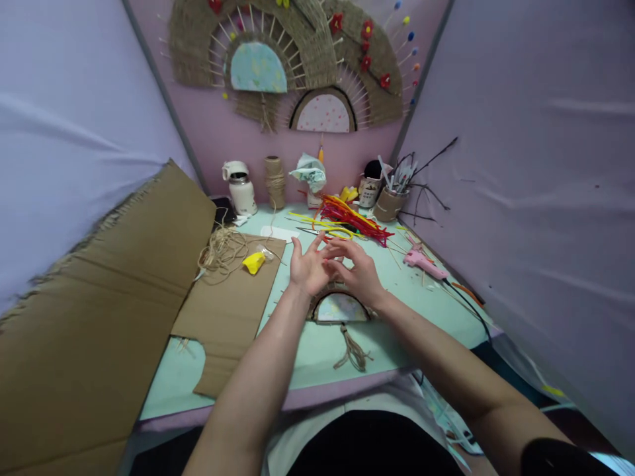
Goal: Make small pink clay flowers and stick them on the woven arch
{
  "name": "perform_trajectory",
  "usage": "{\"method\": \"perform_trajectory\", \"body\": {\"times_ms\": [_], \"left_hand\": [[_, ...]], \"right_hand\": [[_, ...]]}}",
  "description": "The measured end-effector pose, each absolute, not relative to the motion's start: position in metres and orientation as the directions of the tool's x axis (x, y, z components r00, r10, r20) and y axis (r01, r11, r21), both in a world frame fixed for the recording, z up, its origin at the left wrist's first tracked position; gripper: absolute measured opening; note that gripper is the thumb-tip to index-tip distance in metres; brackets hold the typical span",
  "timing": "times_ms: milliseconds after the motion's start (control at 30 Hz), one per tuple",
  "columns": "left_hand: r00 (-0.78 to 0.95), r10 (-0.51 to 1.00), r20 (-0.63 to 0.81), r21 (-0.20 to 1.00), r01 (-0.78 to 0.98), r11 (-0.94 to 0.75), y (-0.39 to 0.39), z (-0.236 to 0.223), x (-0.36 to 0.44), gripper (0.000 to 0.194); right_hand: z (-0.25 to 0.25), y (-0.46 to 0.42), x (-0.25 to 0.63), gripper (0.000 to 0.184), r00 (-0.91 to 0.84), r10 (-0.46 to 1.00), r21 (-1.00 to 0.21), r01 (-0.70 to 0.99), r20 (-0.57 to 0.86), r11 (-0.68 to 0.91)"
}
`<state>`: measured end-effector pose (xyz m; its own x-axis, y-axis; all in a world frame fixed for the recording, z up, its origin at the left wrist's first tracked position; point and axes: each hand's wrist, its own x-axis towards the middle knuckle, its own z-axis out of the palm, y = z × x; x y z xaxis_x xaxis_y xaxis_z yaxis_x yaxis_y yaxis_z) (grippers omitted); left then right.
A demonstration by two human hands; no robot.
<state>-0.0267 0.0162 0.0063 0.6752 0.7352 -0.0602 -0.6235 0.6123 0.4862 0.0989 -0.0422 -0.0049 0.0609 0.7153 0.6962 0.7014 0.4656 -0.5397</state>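
Observation:
My left hand (308, 268) is held palm up with its fingers spread, above a half-round twine-woven piece. My right hand (361, 270) reaches over the left palm, its thumb and bent forefinger drawn close together at the left fingers. Whatever lies between those fingertips, if anything, is too small to make out. Below both hands lies the woven piece, its pale half-circle panel (342, 309) edged in dark; the hands hide much of its upper part. A twine tassel (353, 349) hangs from its lower edge onto the table.
Brown cardboard (233, 311), tangled twine (223, 251) and a yellow scrap (254, 262) lie left. Behind are yellow-handled scissors (340, 233), red pipe cleaners (354, 218), a twine spool (274, 182) and a white bottle (242, 194). A pink glue gun (425, 264) with a cord lies right.

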Motion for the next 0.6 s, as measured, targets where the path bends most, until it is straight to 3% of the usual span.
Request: {"method": "perform_trajectory", "body": {"times_ms": [67, 167, 300, 433, 600], "left_hand": [[0.638, 0.761, -0.116, 0.549, -0.597, 0.584, 0.017, 0.006, -0.024, 0.063], [0.515, 0.833, -0.201, 0.736, -0.482, 0.475, 0.016, 0.003, -0.016, 0.047], [0.395, 0.915, -0.078, 0.971, -0.178, 0.159, 0.015, -0.009, -0.005, 0.041], [0.442, 0.891, 0.102, 0.986, 0.074, -0.149, 0.011, -0.021, -0.001, 0.043], [0.520, 0.836, 0.175, 0.922, 0.211, -0.324, 0.005, -0.022, -0.004, 0.034]], "right_hand": [[-0.001, -0.051, 0.112, 0.034, 0.146, 0.729, -0.606, 0.676, 0.668, 0.420], [-0.002, -0.066, 0.135, 0.033, 0.265, 0.730, -0.662, 0.676, 0.630, 0.325], [-0.016, -0.082, 0.158, 0.033, 0.267, 0.752, -0.634, 0.732, 0.602, 0.248], [-0.032, -0.087, 0.166, 0.032, 0.163, 0.811, -0.549, 0.807, 0.562, 0.218], [-0.035, -0.084, 0.168, 0.026, 0.045, 0.841, -0.423, 0.878, 0.539, 0.224]]}}
